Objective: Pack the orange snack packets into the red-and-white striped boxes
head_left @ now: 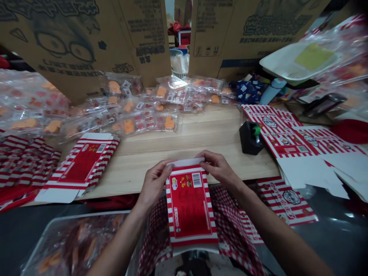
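Note:
A red and white striped cardboard box (190, 209), with a barcode and small food pictures on its face, lies over my lap at the table's front edge. My left hand (155, 180) pinches the left end of its white top flap (187, 162). At the flap's right end, my right hand (216, 165) grips with thumb and fingers. The box looks flat from here; its underside is hidden. Left of my hands, a stack of similar striped boxes (77, 163) rests on the table.
Clear plastic packets (169, 122) with orange pieces line the table's back, before large brown cartons (115, 46). A black tape dispenser (250, 138) stands to the right, beside flat printed striped sheets (287, 134). A bin of bagged pieces (77, 245) sits low at left.

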The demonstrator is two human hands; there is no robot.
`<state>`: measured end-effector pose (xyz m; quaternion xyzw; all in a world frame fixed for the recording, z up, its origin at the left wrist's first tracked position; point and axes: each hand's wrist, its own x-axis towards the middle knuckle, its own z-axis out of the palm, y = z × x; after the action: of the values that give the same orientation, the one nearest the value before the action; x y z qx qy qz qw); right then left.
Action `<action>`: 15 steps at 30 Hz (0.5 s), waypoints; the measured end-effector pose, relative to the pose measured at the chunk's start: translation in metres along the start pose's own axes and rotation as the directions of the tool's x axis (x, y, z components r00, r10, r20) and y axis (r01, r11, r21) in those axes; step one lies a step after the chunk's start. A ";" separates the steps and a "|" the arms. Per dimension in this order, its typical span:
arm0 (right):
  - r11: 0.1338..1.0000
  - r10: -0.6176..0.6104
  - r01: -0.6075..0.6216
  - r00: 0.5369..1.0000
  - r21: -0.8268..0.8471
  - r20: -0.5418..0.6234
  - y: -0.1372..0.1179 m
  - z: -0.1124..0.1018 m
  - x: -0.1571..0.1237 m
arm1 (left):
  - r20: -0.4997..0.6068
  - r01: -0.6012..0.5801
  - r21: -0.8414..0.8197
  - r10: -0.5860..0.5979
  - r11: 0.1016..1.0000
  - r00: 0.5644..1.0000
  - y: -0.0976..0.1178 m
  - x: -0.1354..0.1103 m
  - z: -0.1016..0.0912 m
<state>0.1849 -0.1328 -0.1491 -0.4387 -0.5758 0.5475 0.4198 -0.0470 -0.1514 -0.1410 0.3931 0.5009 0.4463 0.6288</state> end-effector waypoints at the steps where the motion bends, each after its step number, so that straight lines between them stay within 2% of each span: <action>1: 0.992 -0.083 0.081 0.996 -0.092 -0.018 0.001 0.000 -0.002 | -0.020 -0.038 0.044 0.039 0.998 0.999 -0.002 -0.001 -0.002; 3: 0.944 -0.231 0.222 0.973 -0.245 -0.007 0.001 0.000 -0.008 | -0.039 -0.082 0.113 0.087 0.990 0.995 -0.005 -0.003 -0.003; 5: 0.915 -0.259 0.262 0.964 -0.308 0.051 -0.002 -0.001 -0.012 | -0.044 -0.083 0.142 0.090 0.986 0.995 -0.004 -0.006 0.001; 8: 0.967 -0.093 0.112 0.991 -0.227 0.094 -0.012 -0.004 -0.009 | -0.066 -0.088 0.136 0.097 0.987 0.993 0.003 -0.006 0.012; 11: 0.995 0.045 -0.038 0.997 -0.091 0.066 -0.019 -0.007 0.003 | -0.085 -0.090 0.064 0.095 0.994 0.992 0.009 -0.003 0.020; 13: 0.994 0.048 -0.046 0.999 -0.097 0.024 -0.018 -0.008 0.010 | -0.050 -0.051 -0.016 0.050 0.999 0.998 0.012 -0.001 0.019; 15: 0.987 0.002 -0.004 1.000 -0.160 -0.014 -0.015 -0.009 0.011 | 0.033 0.029 -0.106 -0.025 0.994 0.999 0.014 -0.001 0.014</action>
<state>0.1898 -0.1198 -0.1337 -0.4756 -0.6145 0.4970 0.3863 -0.0354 -0.1489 -0.1248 0.3591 0.4717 0.4576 0.6627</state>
